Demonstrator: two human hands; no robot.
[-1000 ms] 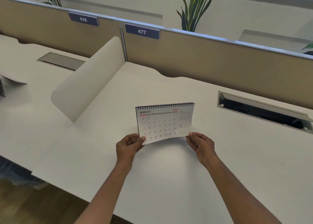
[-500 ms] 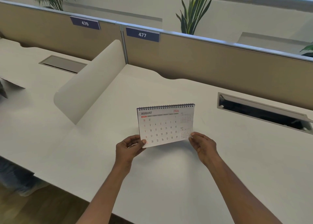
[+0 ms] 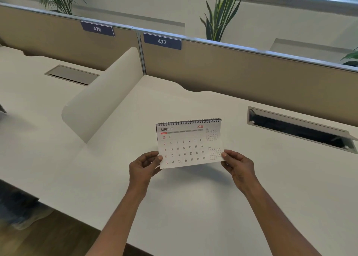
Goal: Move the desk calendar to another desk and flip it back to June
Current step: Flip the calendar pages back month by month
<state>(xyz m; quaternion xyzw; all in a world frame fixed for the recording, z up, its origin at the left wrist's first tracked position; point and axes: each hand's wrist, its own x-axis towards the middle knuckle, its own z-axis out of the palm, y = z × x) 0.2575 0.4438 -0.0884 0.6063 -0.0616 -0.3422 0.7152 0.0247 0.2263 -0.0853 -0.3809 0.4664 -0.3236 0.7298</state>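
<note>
A white spiral-bound desk calendar is held up over the white desk marked 477, its front page showing AUGUST 2026. My left hand pinches its lower left corner. My right hand pinches its lower right corner. The page faces me with the black spiral along the top edge. A soft shadow lies on the desk below the calendar.
A curved white divider separates this desk from the desk marked 476 on the left. A beige partition runs along the back. An open cable tray is set into the desk at the right. Plants stand behind the partition.
The calendar and both hands have stayed nearly in place over the desk; the view has tilted slightly, and the grip on both lower corners is unchanged.
</note>
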